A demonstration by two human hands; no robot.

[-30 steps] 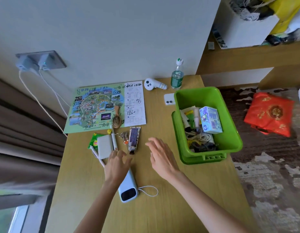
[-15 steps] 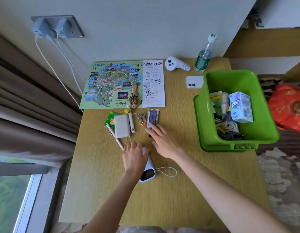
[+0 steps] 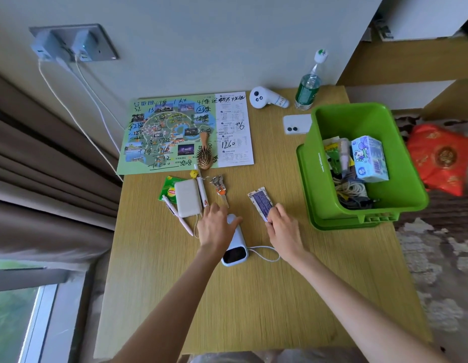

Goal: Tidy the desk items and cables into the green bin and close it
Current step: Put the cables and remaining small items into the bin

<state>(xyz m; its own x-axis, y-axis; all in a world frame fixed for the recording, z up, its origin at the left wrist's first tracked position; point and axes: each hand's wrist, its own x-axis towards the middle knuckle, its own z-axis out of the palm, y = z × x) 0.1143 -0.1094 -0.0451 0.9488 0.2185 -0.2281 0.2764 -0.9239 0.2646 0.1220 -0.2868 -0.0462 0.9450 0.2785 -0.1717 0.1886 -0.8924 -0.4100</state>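
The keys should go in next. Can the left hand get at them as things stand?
Probably yes: the keys lie uncovered on the desk just beyond the left hand, nothing between them; that hand lies on the white device, though.

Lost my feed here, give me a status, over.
Left grip resting on white device. Right grip pinching purple packet. Green bin open, nothing between it and packet.
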